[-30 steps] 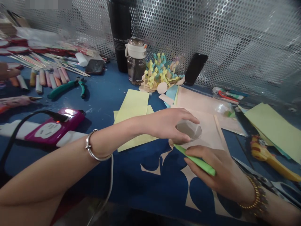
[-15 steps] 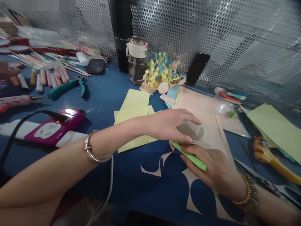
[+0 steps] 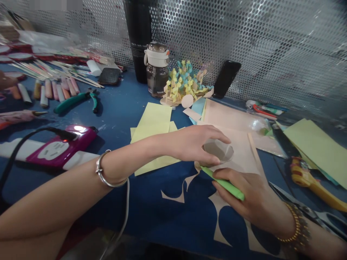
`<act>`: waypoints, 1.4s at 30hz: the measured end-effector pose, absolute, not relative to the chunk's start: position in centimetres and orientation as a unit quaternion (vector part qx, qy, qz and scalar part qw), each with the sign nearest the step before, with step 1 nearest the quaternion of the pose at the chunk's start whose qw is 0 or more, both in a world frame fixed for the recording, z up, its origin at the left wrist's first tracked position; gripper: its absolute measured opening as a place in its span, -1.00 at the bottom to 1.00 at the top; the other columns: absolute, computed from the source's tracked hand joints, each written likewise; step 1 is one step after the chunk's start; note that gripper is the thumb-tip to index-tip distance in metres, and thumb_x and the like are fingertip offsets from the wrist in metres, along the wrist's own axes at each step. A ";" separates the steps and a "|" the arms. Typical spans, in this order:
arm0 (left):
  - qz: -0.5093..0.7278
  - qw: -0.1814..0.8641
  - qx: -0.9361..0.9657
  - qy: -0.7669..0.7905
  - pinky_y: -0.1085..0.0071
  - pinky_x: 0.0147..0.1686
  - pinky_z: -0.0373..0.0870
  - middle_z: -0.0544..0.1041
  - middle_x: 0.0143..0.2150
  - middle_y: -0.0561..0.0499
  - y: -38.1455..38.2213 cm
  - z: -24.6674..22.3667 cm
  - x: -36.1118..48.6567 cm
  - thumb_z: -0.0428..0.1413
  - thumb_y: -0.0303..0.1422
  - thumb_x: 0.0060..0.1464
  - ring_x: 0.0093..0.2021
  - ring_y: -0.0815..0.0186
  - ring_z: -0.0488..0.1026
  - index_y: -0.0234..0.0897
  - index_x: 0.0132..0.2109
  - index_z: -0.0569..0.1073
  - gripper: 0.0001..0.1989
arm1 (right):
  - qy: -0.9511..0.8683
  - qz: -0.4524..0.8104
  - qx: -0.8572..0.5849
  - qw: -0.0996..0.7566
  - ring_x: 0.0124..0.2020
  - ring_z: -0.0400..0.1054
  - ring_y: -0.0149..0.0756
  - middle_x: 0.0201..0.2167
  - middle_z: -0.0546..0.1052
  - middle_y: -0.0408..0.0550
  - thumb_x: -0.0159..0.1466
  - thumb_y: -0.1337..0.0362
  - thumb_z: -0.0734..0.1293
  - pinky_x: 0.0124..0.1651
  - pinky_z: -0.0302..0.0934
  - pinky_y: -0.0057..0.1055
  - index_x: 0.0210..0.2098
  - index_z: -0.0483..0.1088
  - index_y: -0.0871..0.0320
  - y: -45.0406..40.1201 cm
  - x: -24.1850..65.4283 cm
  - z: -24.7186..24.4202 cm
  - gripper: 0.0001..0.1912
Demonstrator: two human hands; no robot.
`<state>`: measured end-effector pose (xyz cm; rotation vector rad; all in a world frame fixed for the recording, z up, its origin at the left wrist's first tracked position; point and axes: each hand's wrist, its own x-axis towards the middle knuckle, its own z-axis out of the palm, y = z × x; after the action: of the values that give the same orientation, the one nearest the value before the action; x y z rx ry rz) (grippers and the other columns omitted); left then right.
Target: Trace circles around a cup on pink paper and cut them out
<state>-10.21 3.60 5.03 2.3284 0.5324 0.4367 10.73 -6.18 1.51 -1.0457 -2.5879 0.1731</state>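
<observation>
From my remote seat this reads as a handicraft workbench, a small paper-craft workshop. The blue bench (image 3: 119, 108) stands against a perforated metal sheet (image 3: 244, 36). Beyond the left hand (image 3: 195, 142) lie sheets of pale yellow paper (image 3: 151, 119) and a cluster of folded paper shapes (image 3: 181, 83). Further left of that hand are green-handled pliers (image 3: 73, 102), a bundle of thin wooden sticks (image 3: 40, 70) and a power strip (image 3: 54, 151). Just beyond the right hand (image 3: 252, 198), a pair of metal scissors (image 3: 298, 203) lies on the bench.
</observation>
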 end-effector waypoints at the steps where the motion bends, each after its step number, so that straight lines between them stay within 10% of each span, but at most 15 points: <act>1: 0.168 0.349 0.899 0.205 0.38 0.07 0.20 0.34 0.19 -0.07 3.6 5.0 -10.2 0.14 -0.28 0.07 0.17 0.23 0.27 -0.26 0.16 0.34 -0.50 | -0.909 0.066 -0.375 0.169 -0.43 0.44 -0.35 -0.35 0.54 -0.11 0.32 0.32 0.21 -0.43 0.21 -0.43 -0.15 0.26 0.13 -6.2 10.9 1.5 -0.89; 42: 0.163 0.363 0.895 0.204 0.35 0.05 0.20 0.36 0.18 -0.03 3.5 5.1 -10.3 0.11 -0.27 0.08 0.16 0.19 0.28 -0.22 0.16 0.33 -0.52 | -0.703 0.439 -0.502 0.247 -0.38 0.50 -0.26 -0.41 0.53 -0.08 0.21 0.09 0.35 -0.28 0.41 -0.33 -0.30 0.34 0.14 -0.3 16.1 1.1 -0.76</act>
<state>-10.26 3.53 5.14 2.3038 0.5243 0.4185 16.08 -0.28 1.12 -1.3703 -1.9162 1.1970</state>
